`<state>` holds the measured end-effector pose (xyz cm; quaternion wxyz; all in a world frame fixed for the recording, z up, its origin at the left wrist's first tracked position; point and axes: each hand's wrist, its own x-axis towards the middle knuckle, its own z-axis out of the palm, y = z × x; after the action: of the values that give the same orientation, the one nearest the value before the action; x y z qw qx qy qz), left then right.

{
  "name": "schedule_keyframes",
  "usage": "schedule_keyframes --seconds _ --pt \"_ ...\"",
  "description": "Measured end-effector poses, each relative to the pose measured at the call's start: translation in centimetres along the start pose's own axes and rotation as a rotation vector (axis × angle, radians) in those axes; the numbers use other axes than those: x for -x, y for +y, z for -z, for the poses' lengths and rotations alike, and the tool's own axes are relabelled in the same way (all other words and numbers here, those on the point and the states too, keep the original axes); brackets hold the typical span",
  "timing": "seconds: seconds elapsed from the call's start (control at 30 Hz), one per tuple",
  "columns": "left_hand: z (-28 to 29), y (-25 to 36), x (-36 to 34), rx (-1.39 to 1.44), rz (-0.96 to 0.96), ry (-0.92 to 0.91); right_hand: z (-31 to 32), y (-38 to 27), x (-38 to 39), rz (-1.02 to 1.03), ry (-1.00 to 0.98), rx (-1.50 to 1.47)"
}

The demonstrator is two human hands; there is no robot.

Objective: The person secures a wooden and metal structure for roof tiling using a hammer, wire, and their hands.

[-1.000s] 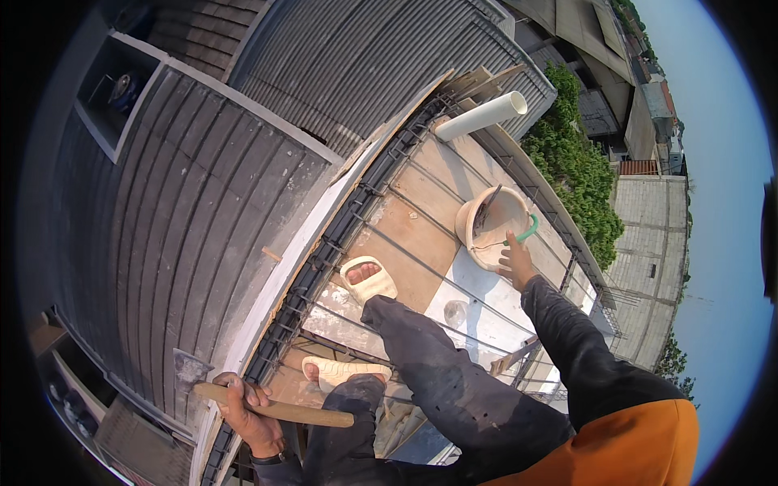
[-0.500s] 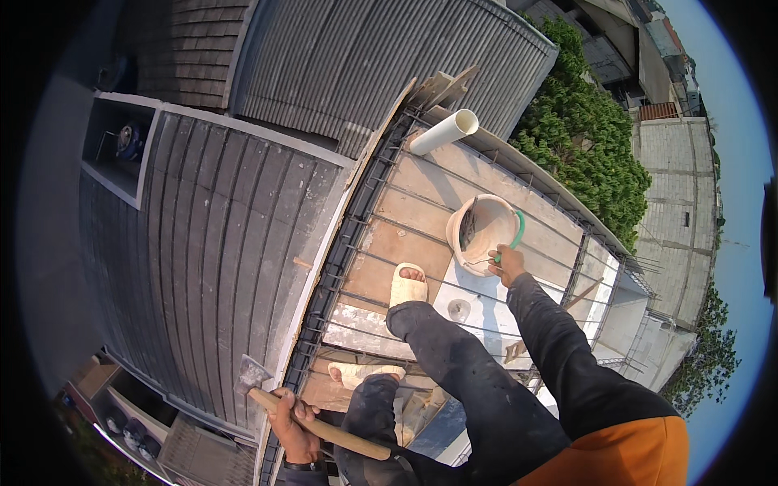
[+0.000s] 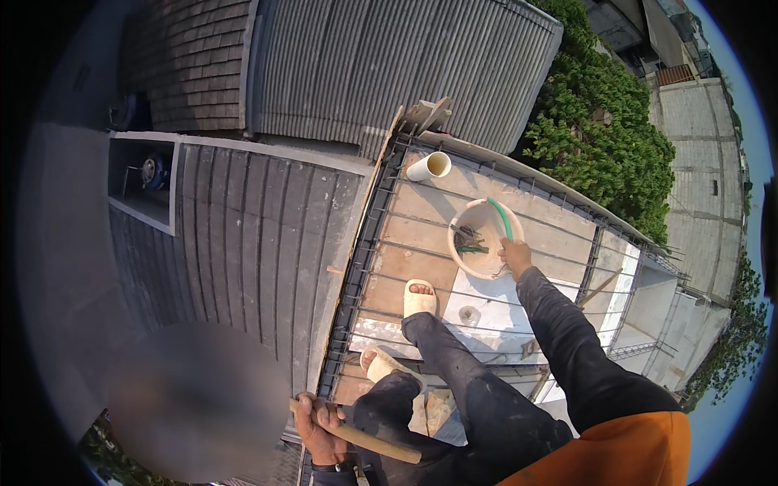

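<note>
My left hand (image 3: pixel 322 431) grips a wooden tool handle (image 3: pixel 379 444) low in the picture; the tool's head is hidden by a blurred patch. My right hand (image 3: pixel 515 256) is closed on the green-sleeved handle (image 3: pixel 499 212) of a pale bucket (image 3: pixel 460 259), with dark pieces in its bottom that I cannot make out clearly. A white pipe (image 3: pixel 423 168) stands beyond the bucket. My feet in cream sandals (image 3: pixel 420 304) are on brown and white boards (image 3: pixel 399 263) crossed by steel rods.
Steel reinforcement (image 3: pixel 350 300) runs along the left edge, beside dark ribbed roofing (image 3: pixel 243 243). A corrugated roof (image 3: pixel 405 65) lies at the top. Trees (image 3: pixel 600 146) and a tall block wall (image 3: pixel 697 186) are to the right. Gaps show below my legs.
The view has turned, so the roofs sit lower and farther right. My right hand has closed on the bucket's handle, which now lies across the rim toward the top.
</note>
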<state>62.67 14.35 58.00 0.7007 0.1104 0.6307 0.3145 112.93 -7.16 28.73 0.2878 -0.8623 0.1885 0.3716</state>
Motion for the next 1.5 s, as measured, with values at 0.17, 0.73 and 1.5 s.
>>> schedule_keyframes --seconds 0.17,0.73,1.5 --pt "-4.6 -0.1 -0.7 0.089 0.060 -0.048 -0.5 -3.4 -2.5 0.104 -0.045 0.107" --pt "-11.8 1.7 -10.4 -0.098 0.302 -0.227 0.2 -7.1 -10.4 0.305 0.110 0.677" --pt "-10.8 -3.5 -22.5 -1.023 -0.169 0.215 -5.0 -17.8 -11.0 0.574 0.218 0.688"
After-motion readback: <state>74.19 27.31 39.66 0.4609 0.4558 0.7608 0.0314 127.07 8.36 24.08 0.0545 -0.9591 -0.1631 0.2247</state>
